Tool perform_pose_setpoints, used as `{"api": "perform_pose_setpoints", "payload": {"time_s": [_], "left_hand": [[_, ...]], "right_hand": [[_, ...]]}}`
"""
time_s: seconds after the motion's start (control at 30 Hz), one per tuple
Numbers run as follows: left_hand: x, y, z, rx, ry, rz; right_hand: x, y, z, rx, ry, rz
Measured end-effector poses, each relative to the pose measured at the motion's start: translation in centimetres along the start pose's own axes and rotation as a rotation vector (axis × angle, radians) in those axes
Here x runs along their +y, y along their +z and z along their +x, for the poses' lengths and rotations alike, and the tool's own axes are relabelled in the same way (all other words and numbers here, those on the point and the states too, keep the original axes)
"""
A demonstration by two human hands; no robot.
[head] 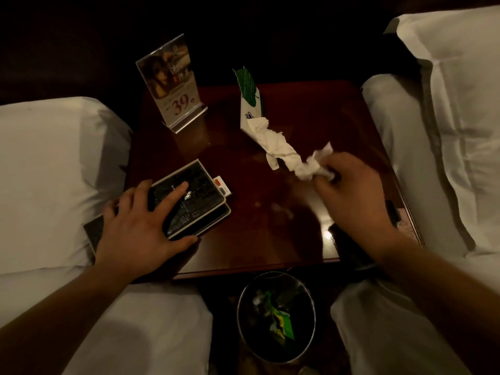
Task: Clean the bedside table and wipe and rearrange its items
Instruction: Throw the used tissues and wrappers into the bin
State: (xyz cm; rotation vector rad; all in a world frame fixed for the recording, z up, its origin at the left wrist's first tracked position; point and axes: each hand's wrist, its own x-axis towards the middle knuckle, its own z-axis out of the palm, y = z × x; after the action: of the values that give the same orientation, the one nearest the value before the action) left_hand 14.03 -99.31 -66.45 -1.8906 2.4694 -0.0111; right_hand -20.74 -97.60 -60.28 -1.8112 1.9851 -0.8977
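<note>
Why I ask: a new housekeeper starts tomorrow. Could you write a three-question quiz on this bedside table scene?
1. True or false: the left hand rests with spread fingers on the black folder.
2. The right hand pinches: A) a white tissue B) a pen C) a glass.
3. Which number is printed in red on the acrylic sign?
Key: 1 true; 2 A; 3 39.
</note>
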Motion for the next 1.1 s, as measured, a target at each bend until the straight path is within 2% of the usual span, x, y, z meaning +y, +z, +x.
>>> {"api": "perform_pose_setpoints", "payload": {"time_s": [0.07, 0.13, 0.2, 0.3, 0.4, 0.53, 0.63, 0.9, 1.1], "left_hand": [[0.0, -0.1, 0.0, -0.005, -0.003, 0.001], [0.0, 0.0, 0.0, -0.016, -0.025, -0.007], [0.1, 0.0, 0.1, -0.033, -0.042, -0.014], [0.0, -0.2, 0.1, -0.064, -0.033, -0.006], [0.0, -0.6, 0.3, -0.093, -0.04, -0.003], [0.1, -0.7, 0.2, -0.11, -0.057, -0.01], [0.1, -0.6, 0.3, -0.106, -0.059, -0.021], [0.0, -0.6, 0.2, -0.096, -0.075, -0.036], [0.1, -0.6, 0.3, -0.094, -0.076, -0.045]], "right_hand": [[-1.1, -0.1, -5.2, -0.11, 0.013, 0.139], [-1.3, 1.0, -10.4, -0.213, 0.007, 0.179], [-0.4, 3.0, -14.7, -0.314, 0.092, 0.199], [2.6, 6.6, -18.5, -0.515, 0.264, 0.052], [5.7, 10.0, -20.3, -0.749, 0.355, -0.096], [7.8, 12.4, -21.4, -0.896, 0.423, -0.155], [8.3, 12.8, -21.5, -0.888, 0.434, -0.175], [7.0, 10.1, -18.9, -0.716, 0.352, -0.108], [1.1, 4.2, -12.8, -0.443, 0.118, 0.057]]}}
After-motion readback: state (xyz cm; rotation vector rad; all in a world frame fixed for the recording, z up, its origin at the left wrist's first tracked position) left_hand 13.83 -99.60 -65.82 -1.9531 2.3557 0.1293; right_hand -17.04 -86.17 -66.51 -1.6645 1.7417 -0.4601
